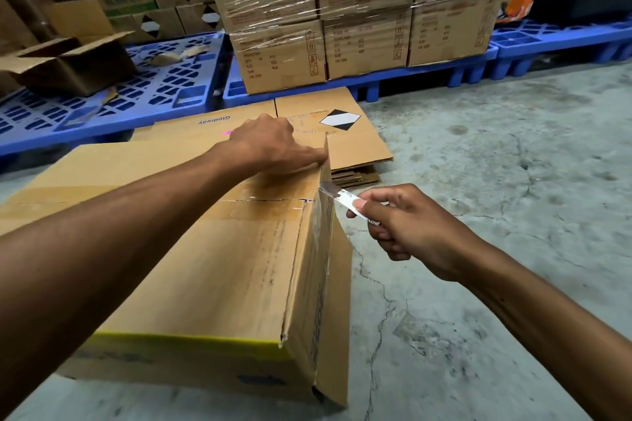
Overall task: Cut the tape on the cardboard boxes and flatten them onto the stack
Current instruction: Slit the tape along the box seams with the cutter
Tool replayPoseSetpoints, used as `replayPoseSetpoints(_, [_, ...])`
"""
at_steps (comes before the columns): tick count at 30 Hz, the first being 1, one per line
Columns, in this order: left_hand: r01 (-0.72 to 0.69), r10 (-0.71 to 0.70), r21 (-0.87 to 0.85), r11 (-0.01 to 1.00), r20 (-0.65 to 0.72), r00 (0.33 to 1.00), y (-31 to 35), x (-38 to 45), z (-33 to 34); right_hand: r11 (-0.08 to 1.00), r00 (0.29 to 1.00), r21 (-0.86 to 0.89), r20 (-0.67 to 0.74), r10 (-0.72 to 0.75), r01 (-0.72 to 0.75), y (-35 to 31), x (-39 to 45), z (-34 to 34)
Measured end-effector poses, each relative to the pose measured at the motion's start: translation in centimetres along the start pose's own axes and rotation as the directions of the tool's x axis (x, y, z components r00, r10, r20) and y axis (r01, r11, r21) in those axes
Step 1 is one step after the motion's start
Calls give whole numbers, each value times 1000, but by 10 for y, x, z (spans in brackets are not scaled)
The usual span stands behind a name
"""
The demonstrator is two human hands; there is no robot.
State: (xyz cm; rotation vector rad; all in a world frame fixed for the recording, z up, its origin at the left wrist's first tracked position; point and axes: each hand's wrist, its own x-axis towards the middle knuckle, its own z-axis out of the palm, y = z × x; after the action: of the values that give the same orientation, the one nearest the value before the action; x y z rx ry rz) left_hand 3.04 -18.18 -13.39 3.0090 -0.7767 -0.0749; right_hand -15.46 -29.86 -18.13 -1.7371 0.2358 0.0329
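A large brown cardboard box (219, 270) lies on the concrete floor in front of me, clear tape running across its top and down its right end. My left hand (270, 143) presses flat on the box's far top edge, beside a raised end flap. My right hand (400, 225) grips a box cutter (338, 198), whose blade touches the taped seam at the upper right corner of the box. Behind the box lies a stack of flattened cardboard (355, 147), the top sheet showing a black-and-white diamond label.
Blue plastic pallets (164, 85) line the back. One carries shrink-wrapped cartons (362, 7), another an open empty box (71, 61). Cracked bare concrete floor (496, 181) spreads to the right. An orange tape dispenser (518, 3) sits far right.
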Motion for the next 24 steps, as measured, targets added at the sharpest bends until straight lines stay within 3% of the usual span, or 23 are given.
replayPoseSetpoints(24, [30, -31, -11, 999, -60, 998, -2, -1, 7, 998, 999, -48, -45, -30, 28, 0, -13, 9])
